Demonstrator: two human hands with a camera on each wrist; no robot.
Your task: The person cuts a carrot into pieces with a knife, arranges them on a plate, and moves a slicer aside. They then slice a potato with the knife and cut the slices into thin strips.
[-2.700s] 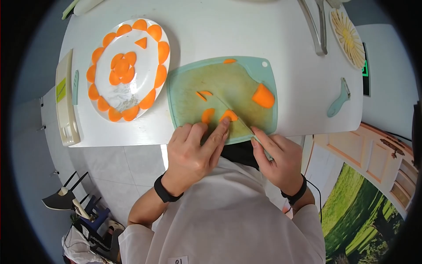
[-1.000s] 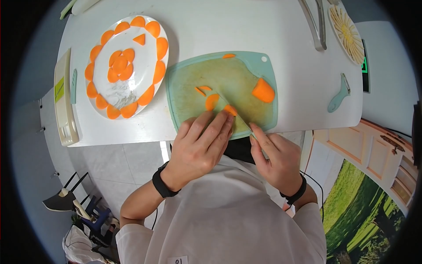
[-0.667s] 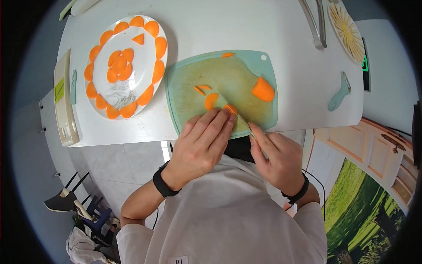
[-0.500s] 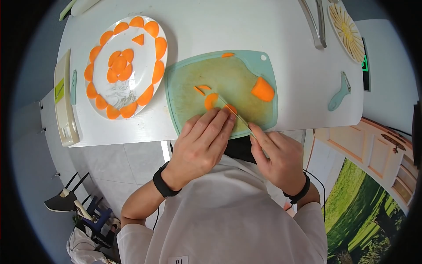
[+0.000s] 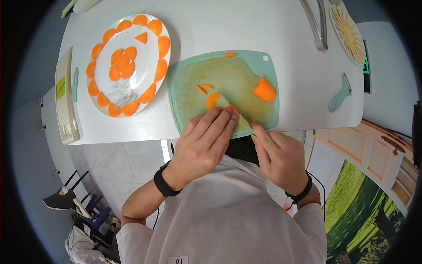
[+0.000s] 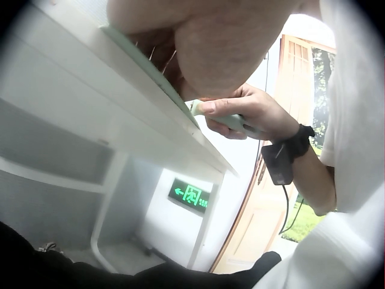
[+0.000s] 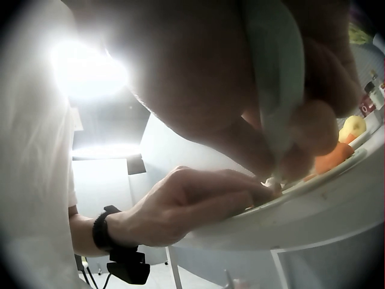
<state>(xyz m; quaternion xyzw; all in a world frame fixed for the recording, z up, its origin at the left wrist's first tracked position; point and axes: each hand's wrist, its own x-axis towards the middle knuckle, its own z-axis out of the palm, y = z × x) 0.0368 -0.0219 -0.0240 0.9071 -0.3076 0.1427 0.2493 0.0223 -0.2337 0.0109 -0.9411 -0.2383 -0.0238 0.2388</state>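
Note:
On the green cutting board (image 5: 189,79), the left hand (image 5: 203,140) presses a small carrot piece (image 5: 233,108) with its extended fingertips. The right hand (image 5: 281,154) grips a knife by its pale green handle (image 7: 280,66), and the blade (image 5: 239,115) lies against that piece, slanting up and left. A round-edged carrot slice (image 5: 212,100) is just above the left fingers, with two thin slivers (image 5: 202,89) beyond it. A thick carrot chunk (image 5: 264,90) rests at the board's right, and another thin slice (image 5: 230,55) by its top edge.
Left of the board stands a white plate (image 5: 145,79) with carrot slices around its rim and a flower-like cluster inside. A cream slicer (image 5: 66,97) lies at the far left. Tongs (image 5: 317,26), a peeler (image 5: 340,97) and a small plate of pale strips (image 5: 347,35) are at the right.
Since the earliest frame the left hand has gone from a pointing finger to several fingers laid together on the piece. The round-edged slice sits higher on the board. Over the last half second, little differs.

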